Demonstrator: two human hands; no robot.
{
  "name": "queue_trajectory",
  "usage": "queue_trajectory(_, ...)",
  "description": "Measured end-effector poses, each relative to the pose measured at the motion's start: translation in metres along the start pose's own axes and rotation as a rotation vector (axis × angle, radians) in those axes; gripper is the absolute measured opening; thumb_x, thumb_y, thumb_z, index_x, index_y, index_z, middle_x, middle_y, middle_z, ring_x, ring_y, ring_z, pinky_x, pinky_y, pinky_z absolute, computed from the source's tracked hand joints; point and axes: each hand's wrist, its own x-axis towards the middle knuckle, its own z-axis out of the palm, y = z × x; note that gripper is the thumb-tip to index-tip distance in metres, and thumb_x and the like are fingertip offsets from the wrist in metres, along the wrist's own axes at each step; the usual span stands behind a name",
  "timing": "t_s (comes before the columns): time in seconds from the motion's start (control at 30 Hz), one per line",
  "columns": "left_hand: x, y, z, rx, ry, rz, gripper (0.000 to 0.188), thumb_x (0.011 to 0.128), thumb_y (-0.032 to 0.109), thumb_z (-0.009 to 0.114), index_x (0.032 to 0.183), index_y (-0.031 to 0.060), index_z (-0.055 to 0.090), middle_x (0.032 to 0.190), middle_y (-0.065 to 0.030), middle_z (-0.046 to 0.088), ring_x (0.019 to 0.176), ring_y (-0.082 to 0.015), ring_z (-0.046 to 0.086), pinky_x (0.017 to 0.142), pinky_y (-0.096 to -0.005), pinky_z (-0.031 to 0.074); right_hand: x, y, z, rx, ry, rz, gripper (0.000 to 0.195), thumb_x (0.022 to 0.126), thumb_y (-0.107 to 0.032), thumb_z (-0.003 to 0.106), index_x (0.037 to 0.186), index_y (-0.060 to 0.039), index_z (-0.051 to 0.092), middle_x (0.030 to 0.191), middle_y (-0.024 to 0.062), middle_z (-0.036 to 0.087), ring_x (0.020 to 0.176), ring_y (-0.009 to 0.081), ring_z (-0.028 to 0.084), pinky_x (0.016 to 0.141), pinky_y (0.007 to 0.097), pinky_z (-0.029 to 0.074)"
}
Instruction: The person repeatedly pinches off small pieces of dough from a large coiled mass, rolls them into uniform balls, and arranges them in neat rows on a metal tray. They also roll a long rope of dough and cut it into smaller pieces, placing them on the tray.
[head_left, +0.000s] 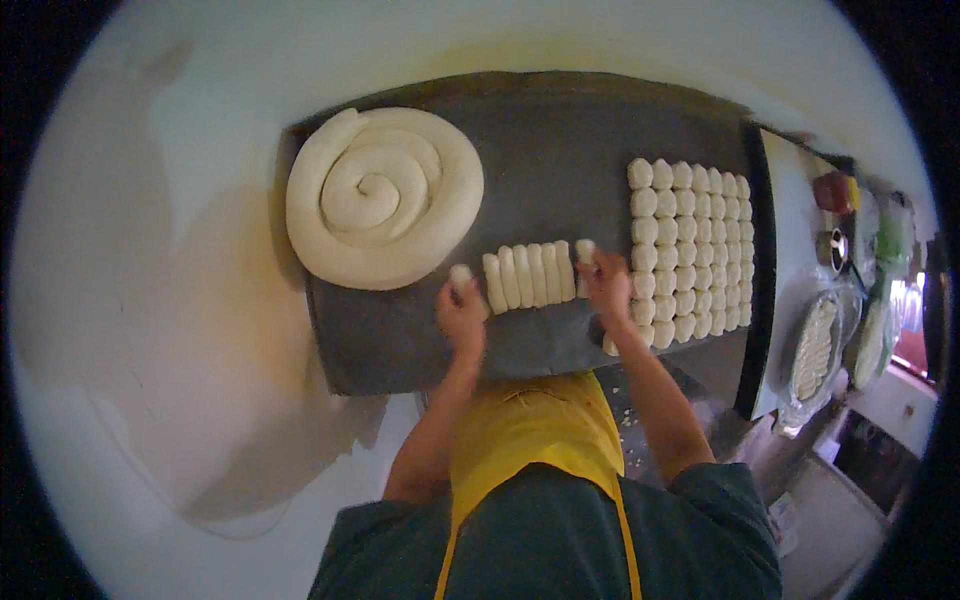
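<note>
My left hand (461, 319) grips a white dough piece (460, 276), whose rounded end sticks out past the fingers. Between my hands lies a row of several dough strips (529, 276), side by side on the dark worktop (547, 187). At the right end of that row, my right hand (609, 289) has its fingers around another dough strip (585, 250), partly hidden by the hand. A thick coiled rope of dough (390, 199) rests at the left. To the right of my right hand, several rows of dough balls (691, 251) form a tight grid.
A wall (480, 37) runs behind the worktop. Beyond the worktop's right edge is a pale counter (776, 225), with a plastic-covered tray of dough pieces (816, 349) and a red container (834, 193). My yellow apron (536, 420) is close to the front edge.
</note>
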Motion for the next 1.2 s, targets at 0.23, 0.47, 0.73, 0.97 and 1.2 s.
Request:
queue_trajectory(0.23, 0.003, 0.013, 0.035, 0.09, -0.242, -0.03, 0.046, 0.091, 0.021, 0.087, 0.127, -0.002, 0.07, 0.114, -0.0115, 0.078, 0.101, -0.0221, 0.073, 0.092, -0.04, 0.057, -0.002, -0.015, 0.016, 0.15, -0.131, 0.162, 0.046, 0.09, -0.026, 0.083, 0.129, -0.0018, 0.076, 0.099, 0.0159, 0.079, 0.088, 0.0286, 0.077, 0.081, 0.0414, 0.06)
queue_trajectory(0.47, -0.006, 0.051, 0.066, -0.071, -0.285, -0.384, 0.041, 0.094, 0.013, 0.083, 0.131, 0.0, 0.069, 0.118, -0.0077, 0.075, 0.103, -0.0186, 0.07, 0.093, -0.036, 0.055, 0.034, 0.011, -0.007, 0.588, -0.339, 0.365, 0.057, 0.088, -0.019, 0.088, 0.138, 0.0045, 0.07, 0.106, 0.0106, 0.081, 0.092, 0.0146, 0.074, 0.084, 0.0334, 0.061)
queue_trajectory(0.73, 0.006, 0.154, 0.223, -0.344, -0.599, -0.066, 0.04, 0.099, 0.014, 0.079, 0.135, -0.0002, 0.068, 0.131, -0.0102, 0.072, 0.117, -0.0194, 0.068, 0.101, -0.0361, 0.053, 0.178, 0.083, -0.136, 0.777, -0.205, 0.219, 0.056, 0.093, -0.021, 0.087, 0.139, 0.0038, 0.069, 0.099, 0.0059, 0.073, 0.087, 0.0113, 0.069, 0.076, 0.03, 0.059)
queue_trajectory(0.97, 0.011, 0.234, 0.462, 0.133, -0.616, 0.128, 0.06, 0.099, 0.031, 0.078, 0.144, -0.0039, 0.059, 0.15, -0.0174, 0.059, 0.133, -0.0282, 0.059, 0.109, -0.0443, 0.049, 0.342, 0.212, -0.242, 0.767, -0.053, 0.199, 0.047, 0.094, -0.026, 0.086, 0.13, 0.0016, 0.076, 0.106, 0.0116, 0.081, 0.088, 0.0122, 0.073, 0.08, 0.0323, 0.061)
queue_trajectory(1.2, 0.013, 0.18, 0.531, 0.821, -0.249, 0.737, 0.089, 0.091, 0.058, 0.078, 0.15, -0.0029, 0.054, 0.15, -0.0231, 0.05, 0.137, -0.0416, 0.049, 0.112, -0.0557, 0.044, 0.385, 0.289, -0.199, 0.387, 0.021, 0.131, 0.063, 0.09, -0.039, 0.088, 0.135, 0.002, 0.071, 0.112, 0.0191, 0.08, 0.095, 0.0244, 0.078, 0.083, 0.0372, 0.061)
